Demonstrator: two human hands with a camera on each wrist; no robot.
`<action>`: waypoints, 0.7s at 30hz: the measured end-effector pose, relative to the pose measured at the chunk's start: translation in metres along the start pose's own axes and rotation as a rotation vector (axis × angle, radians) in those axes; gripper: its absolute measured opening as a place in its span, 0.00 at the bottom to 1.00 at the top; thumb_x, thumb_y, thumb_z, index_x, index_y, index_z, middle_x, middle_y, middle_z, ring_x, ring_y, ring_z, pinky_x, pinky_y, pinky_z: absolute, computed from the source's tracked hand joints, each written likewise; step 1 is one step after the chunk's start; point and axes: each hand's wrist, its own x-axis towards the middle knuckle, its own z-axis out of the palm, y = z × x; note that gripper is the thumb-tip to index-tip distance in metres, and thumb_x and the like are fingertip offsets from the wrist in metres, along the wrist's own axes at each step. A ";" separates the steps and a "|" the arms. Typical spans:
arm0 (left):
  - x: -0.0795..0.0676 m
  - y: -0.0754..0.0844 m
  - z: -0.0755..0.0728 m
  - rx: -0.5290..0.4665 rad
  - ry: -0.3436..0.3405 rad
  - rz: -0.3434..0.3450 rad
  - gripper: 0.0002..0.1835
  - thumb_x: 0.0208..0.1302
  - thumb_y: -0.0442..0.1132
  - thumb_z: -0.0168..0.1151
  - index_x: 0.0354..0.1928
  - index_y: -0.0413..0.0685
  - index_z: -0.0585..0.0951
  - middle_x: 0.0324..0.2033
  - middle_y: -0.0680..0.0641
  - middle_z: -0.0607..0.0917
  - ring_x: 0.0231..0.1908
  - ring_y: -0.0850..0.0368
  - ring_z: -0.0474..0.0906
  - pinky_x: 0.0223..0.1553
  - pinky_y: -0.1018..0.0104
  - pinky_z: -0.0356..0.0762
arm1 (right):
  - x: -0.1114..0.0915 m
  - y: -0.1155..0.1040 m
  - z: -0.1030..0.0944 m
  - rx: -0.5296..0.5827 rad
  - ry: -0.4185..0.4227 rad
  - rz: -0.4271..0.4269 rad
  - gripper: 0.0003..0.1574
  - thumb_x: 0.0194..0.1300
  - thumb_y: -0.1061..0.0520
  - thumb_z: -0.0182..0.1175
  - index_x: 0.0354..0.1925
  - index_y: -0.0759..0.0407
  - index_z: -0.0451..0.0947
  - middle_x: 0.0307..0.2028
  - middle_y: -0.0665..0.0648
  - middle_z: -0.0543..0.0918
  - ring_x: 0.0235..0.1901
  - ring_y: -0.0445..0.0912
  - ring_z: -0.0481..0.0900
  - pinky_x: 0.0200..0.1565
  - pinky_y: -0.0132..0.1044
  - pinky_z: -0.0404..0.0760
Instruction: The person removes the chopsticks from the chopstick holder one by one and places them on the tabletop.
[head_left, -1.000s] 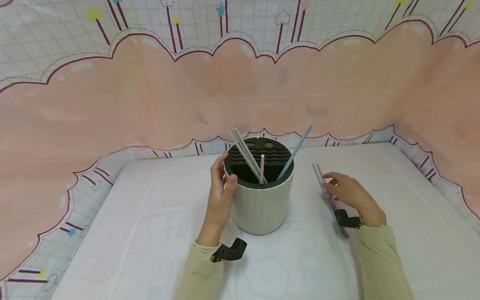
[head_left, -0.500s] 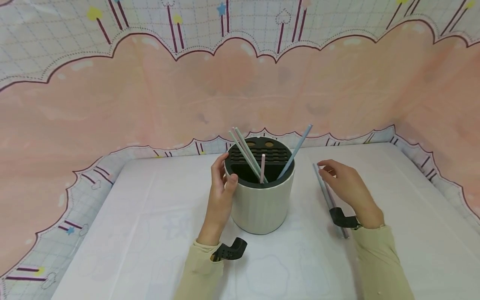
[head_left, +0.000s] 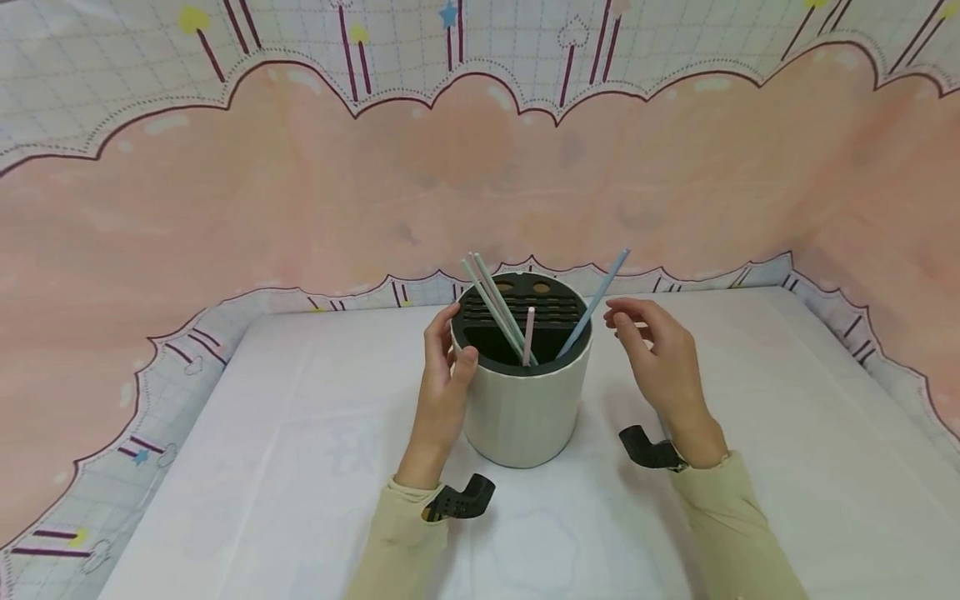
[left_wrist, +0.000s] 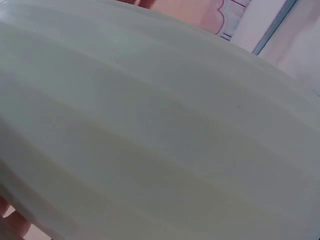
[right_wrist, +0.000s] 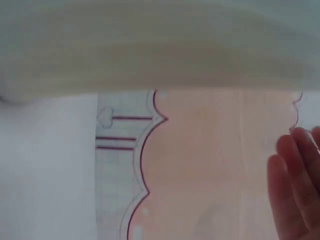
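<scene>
In the head view, my left hand (head_left: 438, 387) grips the left side of a pale ribbed utensil holder (head_left: 525, 421), thumb in front and fingers around the far side. The holder has a black slotted top (head_left: 525, 304) and stands upright on the white table. Several thin straws lean in its opening: pale green ones (head_left: 491, 308), a short pink one (head_left: 528, 333) and a blue one (head_left: 596, 300) tilted right. Just right of the blue straw hovers my right hand (head_left: 663, 358), fingers loosely bent, with nothing visible held. The holder's wall (left_wrist: 160, 120) fills most of the left wrist view.
A white cloth (head_left: 300, 458) covers the table. Behind it rises a peach backdrop (head_left: 337, 200) with a scalloped border. In the left wrist view, a blue-grey straw (left_wrist: 274, 27) lies on the table beyond the holder. Each wrist wears a black camera mount (head_left: 648, 450).
My right hand has left the two straws lying on the right and moved left and away from me, close to the holder's rim. Those straws are now hidden behind it. My left hand stays put.
</scene>
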 end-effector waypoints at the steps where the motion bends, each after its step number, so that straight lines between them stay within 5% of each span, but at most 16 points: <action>1: 0.001 -0.003 0.000 0.001 0.000 0.007 0.37 0.55 0.68 0.45 0.65 0.66 0.51 0.66 0.58 0.51 0.65 0.58 0.44 0.61 0.47 0.48 | -0.001 -0.007 0.000 0.026 0.010 -0.008 0.15 0.66 0.56 0.50 0.49 0.58 0.74 0.39 0.51 0.80 0.40 0.39 0.75 0.42 0.23 0.72; 7: 0.000 -0.009 0.000 0.002 0.001 0.019 0.35 0.56 0.68 0.45 0.64 0.69 0.52 0.65 0.61 0.53 0.65 0.60 0.44 0.61 0.47 0.47 | -0.007 -0.049 -0.002 0.161 0.013 -0.018 0.18 0.65 0.64 0.49 0.54 0.65 0.69 0.46 0.57 0.78 0.48 0.44 0.73 0.51 0.39 0.70; 12: 0.000 -0.010 0.000 0.006 0.002 0.024 0.34 0.56 0.68 0.45 0.63 0.72 0.52 0.65 0.61 0.52 0.65 0.60 0.44 0.61 0.48 0.47 | -0.011 -0.058 0.002 0.238 0.008 -0.040 0.24 0.63 0.66 0.51 0.58 0.63 0.65 0.48 0.60 0.78 0.52 0.45 0.70 0.55 0.52 0.63; 16: -0.001 -0.011 -0.001 0.006 0.002 0.026 0.33 0.56 0.68 0.45 0.63 0.72 0.52 0.65 0.62 0.51 0.65 0.59 0.44 0.61 0.47 0.47 | -0.012 -0.065 0.004 0.262 -0.016 -0.085 0.26 0.60 0.69 0.52 0.58 0.65 0.64 0.42 0.63 0.79 0.51 0.45 0.71 0.58 0.50 0.58; 21: -0.002 -0.010 -0.002 0.010 0.004 0.023 0.34 0.56 0.68 0.44 0.63 0.73 0.52 0.65 0.62 0.51 0.65 0.59 0.44 0.60 0.46 0.48 | -0.014 -0.071 0.007 0.261 -0.055 -0.135 0.23 0.57 0.71 0.55 0.53 0.69 0.68 0.37 0.60 0.81 0.45 0.44 0.74 0.54 0.44 0.64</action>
